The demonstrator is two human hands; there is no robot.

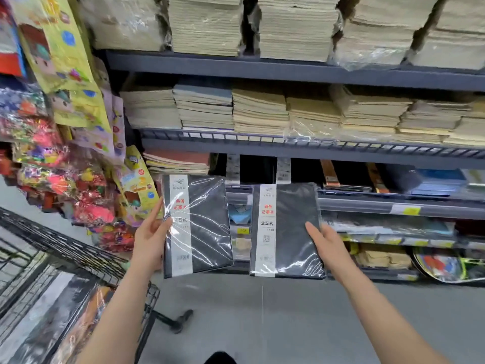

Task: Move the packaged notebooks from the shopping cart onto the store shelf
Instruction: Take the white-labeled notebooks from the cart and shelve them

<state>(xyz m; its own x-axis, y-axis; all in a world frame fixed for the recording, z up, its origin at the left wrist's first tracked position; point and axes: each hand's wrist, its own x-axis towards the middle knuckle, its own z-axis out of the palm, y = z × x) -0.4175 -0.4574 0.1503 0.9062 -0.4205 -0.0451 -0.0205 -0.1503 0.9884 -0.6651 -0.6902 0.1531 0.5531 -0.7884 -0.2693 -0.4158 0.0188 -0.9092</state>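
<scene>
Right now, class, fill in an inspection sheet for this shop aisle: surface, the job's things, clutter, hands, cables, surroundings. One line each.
Surface: dark metal store shelf in several tiers; upper tiers hold stacks of pale exercise books.
Job's things: two black packaged notebooks in clear wrap, left notebook and right notebook, held up in front of the lower tiers, apart from each other; shopping cart at lower left holds more wrapped goods.
Clutter: colourful toy packets hanging at left.
Hands: left hand holds the left notebook by its left edge; right hand holds the right notebook, thumb on its cover.
Cables: nothing seen.
Surroundings: grey floor.
</scene>
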